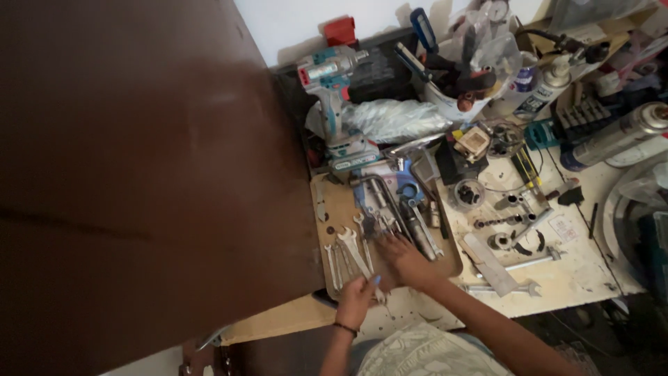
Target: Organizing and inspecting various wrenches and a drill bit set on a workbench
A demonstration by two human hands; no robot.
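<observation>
From the head camera, you look down at a cluttered table (pixel 577 275) in the right half of the frame, while a large dark brown panel (pixel 139 174) fills the left half.

Your left hand (pixel 356 299) sits at the lower centre, at the near edge of a brown tray (pixel 452 263). Its fingers (pixel 372 282) are narrowed around the handle end of an open-ended spanner (pixel 353 251) that lies on the tray and points up the frame. A dark band circles that wrist.

Your right hand (pixel 407 261) lies just to the right of it, flat over the tray, fingers spread and resting on the tools there; I cannot tell whether it grips any of them. More spanners (pixel 334 264) lie side by side just left of the held one, and a bundle of steel tools (pixel 417 226) sits right above your right hand.

Higher on the tray edge, at the upper centre, a teal and grey cordless impact wrench (pixel 332 90) stands upright. To its right a crumpled clear plastic bag (pixel 393 118) lies beside a white tub of hand tools (pixel 456 87). Spray cans (pixel 619 136) lie at the upper right. A long combination spanner (pixel 504 287) lies on the bare table at the lower right, well apart from both hands.
</observation>
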